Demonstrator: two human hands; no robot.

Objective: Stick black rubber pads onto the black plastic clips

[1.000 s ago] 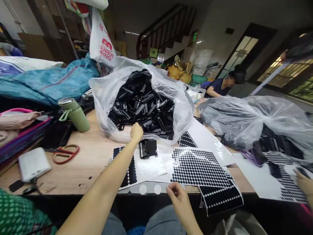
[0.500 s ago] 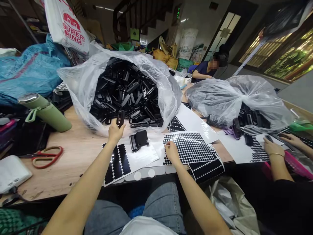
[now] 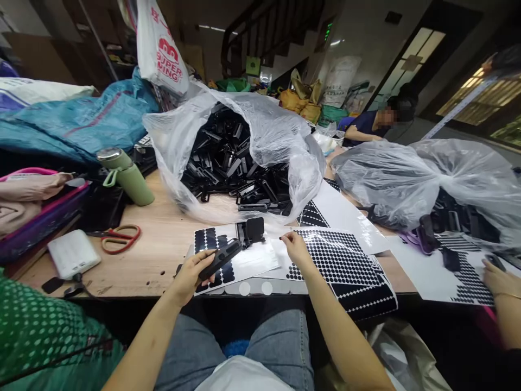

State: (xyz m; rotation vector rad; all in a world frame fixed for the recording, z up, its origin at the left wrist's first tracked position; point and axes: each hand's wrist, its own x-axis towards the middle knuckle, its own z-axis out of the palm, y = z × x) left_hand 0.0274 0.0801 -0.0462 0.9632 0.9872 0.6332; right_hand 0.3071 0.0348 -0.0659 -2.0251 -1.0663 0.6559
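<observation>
The left hand (image 3: 190,277) curls round a flat black plastic clip (image 3: 222,256); the right hand (image 3: 296,248) pinches at the white sheet of black round stickers (image 3: 342,260); best to lift one dot by its edge.

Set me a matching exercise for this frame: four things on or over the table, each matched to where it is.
Things:
1 green bottle
2 scissors
3 black plastic part
4 dotted sticker sheet

Places:
A held in the left hand
B touched by the right hand
C just left of the clear bag
D flat on the bare table, nearer the wearer than the bottle

Pairs: 1-C, 2-D, 3-A, 4-B
</observation>
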